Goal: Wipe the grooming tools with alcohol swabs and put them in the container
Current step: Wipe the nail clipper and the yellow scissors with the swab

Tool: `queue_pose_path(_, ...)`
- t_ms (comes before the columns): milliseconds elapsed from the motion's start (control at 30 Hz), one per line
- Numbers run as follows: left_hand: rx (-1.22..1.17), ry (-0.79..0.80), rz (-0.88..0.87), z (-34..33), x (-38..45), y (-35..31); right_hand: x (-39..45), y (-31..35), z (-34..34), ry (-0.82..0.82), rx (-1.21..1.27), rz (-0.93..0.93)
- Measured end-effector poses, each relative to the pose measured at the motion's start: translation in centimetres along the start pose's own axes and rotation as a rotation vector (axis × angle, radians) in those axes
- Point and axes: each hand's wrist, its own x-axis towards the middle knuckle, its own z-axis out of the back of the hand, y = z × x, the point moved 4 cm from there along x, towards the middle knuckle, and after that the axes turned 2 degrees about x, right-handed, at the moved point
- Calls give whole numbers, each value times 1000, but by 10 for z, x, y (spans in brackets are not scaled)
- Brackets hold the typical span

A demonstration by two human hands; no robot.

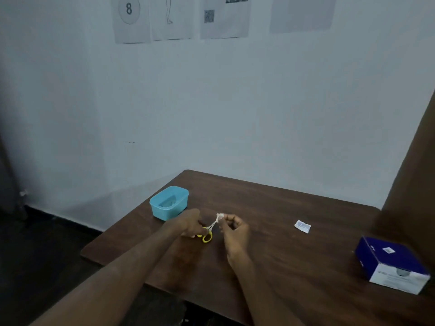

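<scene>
Left hand: fingers curled round the yellow handles of the small scissors, holding them just above the table, blades angled up and to the right.
Right hand: fingertips pinching a white alcohol swab right onto the blade tips, so swab and steel are touching.
Scissors: between the two hands, near the table's left half, one yellow ring hanging free below the left hand.
Container: light blue, open-topped, standing on the table's far left corner just beyond the left hand; something pale lies inside, too blurred to tell.
Sachet: small white packet lying flat on the wood, well apart to the right; its print is too small to read.
Box: blue and white carton at the right edge, white sticker on top, lettering on the front unreadable.
Wall sheets: papers pinned up high; one shows a circled "8", another a QR code.
</scene>
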Motion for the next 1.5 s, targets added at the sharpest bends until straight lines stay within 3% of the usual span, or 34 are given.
queue_pose_path(133,-247,76,41,-13,10,-8,0,2,17,8,58,-1)
queue_pose_path(233,-269,3,26,-18,19,-15,8,6,33,19,62,-36)
queue_pose_path(433,-327,-43,-186,-38,40,-54,44,25,73,73,-56,-8)
queue_pose_path(733,-513,-164,-373,-56,93,-114,101,22,130,1,118,-6)
queue_pose_path(1133,-604,-143,-478,-79,124,-126,125,18,145,36,-67,23)
queue_pose_path(1500,-450,-216,-489,-81,125,-126,120,21,139,-17,-78,135)
